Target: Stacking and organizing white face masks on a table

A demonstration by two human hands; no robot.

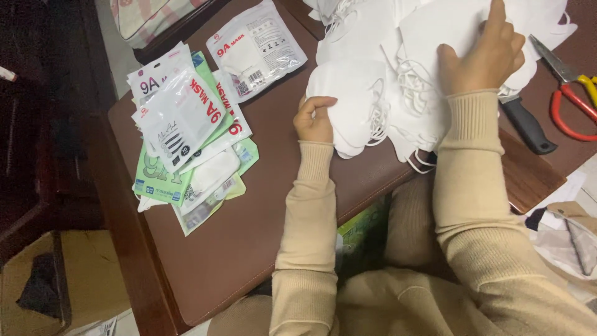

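left hand: curled, pinching the near edge of the white face masks heaped at the desk's far side.
right hand: fingers spread flat on the heap.
nearby: mask packets left; scissors right.

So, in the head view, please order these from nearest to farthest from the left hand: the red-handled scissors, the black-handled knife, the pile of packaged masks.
1. Pile of packaged masks, to the outer side of the left hand.
2. Black-handled knife, across, past the right arm.
3. Red-handled scissors, farthest, at the table's right edge.
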